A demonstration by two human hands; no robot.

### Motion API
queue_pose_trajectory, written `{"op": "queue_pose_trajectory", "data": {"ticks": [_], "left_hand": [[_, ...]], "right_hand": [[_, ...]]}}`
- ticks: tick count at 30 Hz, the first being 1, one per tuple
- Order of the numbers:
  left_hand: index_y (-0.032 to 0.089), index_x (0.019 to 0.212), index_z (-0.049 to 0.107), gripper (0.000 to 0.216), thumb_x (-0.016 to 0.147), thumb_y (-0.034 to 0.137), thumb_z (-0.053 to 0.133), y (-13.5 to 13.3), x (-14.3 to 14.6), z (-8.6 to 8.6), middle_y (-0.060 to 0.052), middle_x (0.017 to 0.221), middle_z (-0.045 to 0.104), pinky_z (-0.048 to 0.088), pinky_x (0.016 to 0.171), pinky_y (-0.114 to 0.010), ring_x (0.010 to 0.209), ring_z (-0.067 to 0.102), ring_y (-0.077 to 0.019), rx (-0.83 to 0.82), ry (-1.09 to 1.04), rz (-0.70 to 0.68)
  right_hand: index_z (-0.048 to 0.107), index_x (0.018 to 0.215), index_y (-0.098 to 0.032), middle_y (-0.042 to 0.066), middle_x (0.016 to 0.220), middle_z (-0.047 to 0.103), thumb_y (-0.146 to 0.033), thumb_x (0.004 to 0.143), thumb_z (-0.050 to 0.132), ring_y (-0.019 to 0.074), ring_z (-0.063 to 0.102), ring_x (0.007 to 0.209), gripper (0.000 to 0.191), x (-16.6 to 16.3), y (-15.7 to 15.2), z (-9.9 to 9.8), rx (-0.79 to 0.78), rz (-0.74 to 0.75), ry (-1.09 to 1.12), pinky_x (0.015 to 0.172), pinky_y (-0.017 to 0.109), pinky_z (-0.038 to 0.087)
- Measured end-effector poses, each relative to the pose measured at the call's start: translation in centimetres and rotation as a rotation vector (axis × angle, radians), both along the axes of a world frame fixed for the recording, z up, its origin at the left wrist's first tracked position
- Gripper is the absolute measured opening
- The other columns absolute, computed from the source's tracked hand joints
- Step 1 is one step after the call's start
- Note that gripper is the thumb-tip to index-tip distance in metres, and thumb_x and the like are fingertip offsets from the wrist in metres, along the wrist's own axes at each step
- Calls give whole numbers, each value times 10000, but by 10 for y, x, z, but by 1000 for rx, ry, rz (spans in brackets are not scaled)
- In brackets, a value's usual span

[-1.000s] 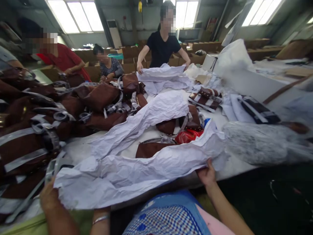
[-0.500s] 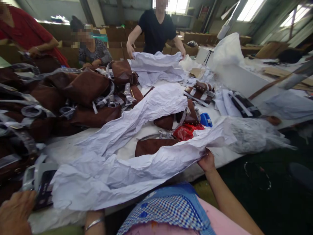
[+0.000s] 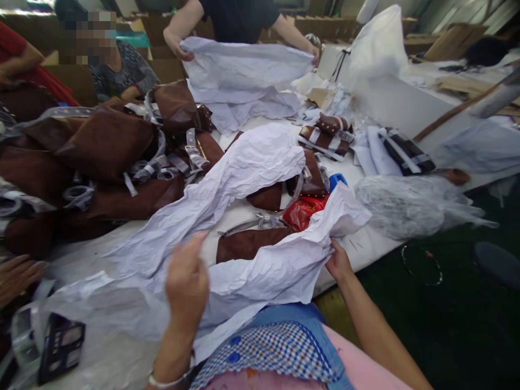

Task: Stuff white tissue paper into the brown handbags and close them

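Note:
A long crumpled sheet of white paper (image 3: 252, 276) lies across the near side of the table. My right hand (image 3: 338, 262) has its fingers closed on the paper's right end. Over the sheet's middle is my left hand (image 3: 187, 279), raised and smeared by motion, so its grip is unclear. Just beyond the paper's near fold lies a brown bag (image 3: 246, 244) with a wrapped strap. A second strip of crumpled white paper (image 3: 260, 157) stretches behind it. Next to the bag are a red plastic bag (image 3: 300, 212) and a blue object (image 3: 337, 180).
Brown bags (image 3: 108, 143) are heaped on the left. A tape dispenser (image 3: 26, 330) and a dark printed box (image 3: 60, 346) sit near left, by another person's hand (image 3: 18, 276). Clear plastic (image 3: 406, 208) lies right. Across the table, a person in black holds white paper (image 3: 247, 65).
My left hand has come up from beneath the paper to above it. The sheet's right end has shifted left with my right hand. The person opposite has spread their sheet wider.

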State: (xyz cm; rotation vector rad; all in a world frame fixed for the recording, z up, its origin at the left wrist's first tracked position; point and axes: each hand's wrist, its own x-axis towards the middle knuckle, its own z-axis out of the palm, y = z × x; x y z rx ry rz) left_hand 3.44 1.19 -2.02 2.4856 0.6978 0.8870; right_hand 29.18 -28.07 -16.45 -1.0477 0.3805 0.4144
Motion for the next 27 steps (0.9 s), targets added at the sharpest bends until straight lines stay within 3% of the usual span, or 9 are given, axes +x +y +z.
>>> {"op": "queue_pose_trajectory", "data": {"ticks": [2,5,9,12,18,20,23,25,27], "left_hand": [[309,1519,303,608,945,302,503,-33,54,-12,-49,1515,456,381,1166,-428,1394,430,-220,-195,153,-381],[262,1540,255,749,902,501,566,-84,112,-54,-110,1614,257,353,1150,-539,1473,261,-334,-218,445,-774],[226,1529,296,664,941,444,514,-134,130,-109,-164,1564,348,379,1122,-491,1414,377,-331,-255,584,-1131],[270,1517,334,641,930,431,535,-142,121,-116,-123,1527,427,389,1111,-472,1338,482,-311,-405,613,-1092],[270,1279,638,368,922,300,553,-101,72,-87,-19,1236,698,509,976,-314,1096,665,-206,-730,513,-951],[277,1222,672,320,932,328,546,-87,49,-78,-21,1162,727,524,951,-302,1053,677,-195,-694,425,-692],[337,1373,551,538,849,390,659,-77,23,-73,-56,1420,561,369,1145,-467,1330,493,-294,-384,331,-420],[417,1453,426,746,771,367,726,-74,22,-85,-33,1549,400,171,1203,-608,1451,298,-369,-224,303,-456],[461,1470,366,755,799,323,684,-75,50,-111,-6,1527,432,213,1201,-576,1441,326,-333,-233,218,-621]], "right_hand": [[697,997,-203,-18,982,759,-192,650,718,176,694,1000,348,4,0,4,-41,3,-26,878,267,585],[687,1061,-213,-16,1055,744,-207,627,740,194,677,1038,438,18,-2,13,-132,68,-113,918,305,563],[707,1037,-200,16,1038,741,-153,581,772,266,627,1107,462,34,1,28,-490,251,-392,1036,427,476],[724,1020,-200,51,1029,736,-157,638,722,307,599,1145,384,25,22,40,-731,513,-675,1084,485,419],[556,1355,-207,107,1486,477,-62,803,493,272,484,1313,574,-28,79,39,-838,1403,-1429,1067,468,435],[534,1373,-193,125,1503,455,-63,838,488,276,473,1322,553,-38,88,30,-867,1514,-1512,1056,481,438],[517,1375,-157,157,1503,448,-99,841,548,271,449,1355,538,-45,85,28,-840,1569,-1560,1073,465,425],[510,1371,-133,159,1521,424,-146,803,621,255,435,1378,579,-48,78,40,-789,1603,-1567,1087,406,421],[460,1418,-144,115,1577,331,-258,817,648,192,404,1405,640,-49,74,54,-790,1620,-1536,1103,290,399]]}}
